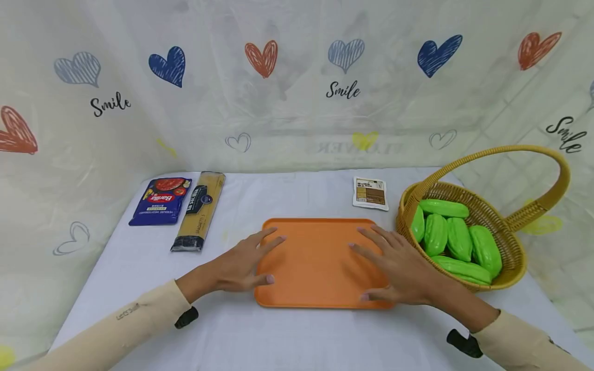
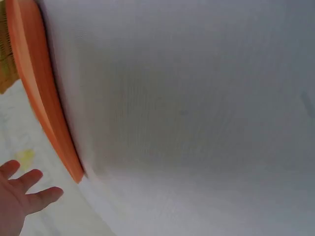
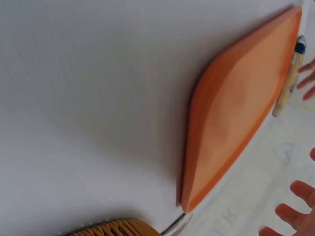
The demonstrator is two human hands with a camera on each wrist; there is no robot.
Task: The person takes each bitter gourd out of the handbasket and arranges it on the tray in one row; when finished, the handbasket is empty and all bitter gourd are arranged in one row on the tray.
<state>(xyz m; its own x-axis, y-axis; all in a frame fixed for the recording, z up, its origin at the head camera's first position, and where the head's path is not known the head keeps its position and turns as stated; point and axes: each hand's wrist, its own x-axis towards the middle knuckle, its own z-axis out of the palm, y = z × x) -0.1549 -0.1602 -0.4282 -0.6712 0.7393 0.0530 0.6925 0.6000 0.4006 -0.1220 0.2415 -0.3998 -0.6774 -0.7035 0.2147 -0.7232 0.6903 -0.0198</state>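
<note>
An orange rectangular tray (image 1: 320,263) lies flat on the white tablecloth in front of the person. Over its left edge hovers the left hand (image 1: 243,262), fingers spread and holding nothing. The right hand (image 1: 394,265) is held above the tray's right side, its fingers apart and nothing in them. In the left wrist view, the left fingers (image 2: 43,197) appear clear of the tray's rim (image 2: 49,105). The right wrist view has the right fingers (image 3: 290,216) loosely bent, away from the tray (image 3: 236,113).
To the right, a wicker basket (image 1: 515,263) with a tall handle holds several green plastic-looking vegetables (image 1: 459,239). Behind the tray lies a small white-and-brown packet (image 1: 370,194). At left are a blue Barilla packet (image 1: 162,201) and a spaghetti pack (image 1: 199,211). A heart-print curtain (image 1: 297,113) hangs behind.
</note>
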